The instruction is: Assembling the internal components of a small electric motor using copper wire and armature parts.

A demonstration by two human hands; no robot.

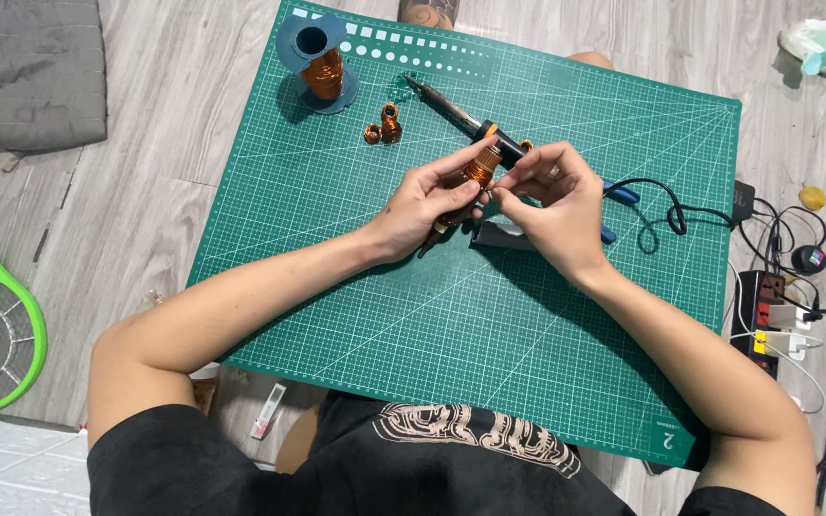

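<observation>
Left hand (423,201) and right hand (552,196) fingers pinched together on a copper wire coil (481,169)

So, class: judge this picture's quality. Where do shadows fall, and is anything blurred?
Head view: even, soft light; the hands, left hand and right hand, cast a faint shadow on the green cutting mat; the copper coil between the fingers is sharp; mat edges bow slightly.
</observation>
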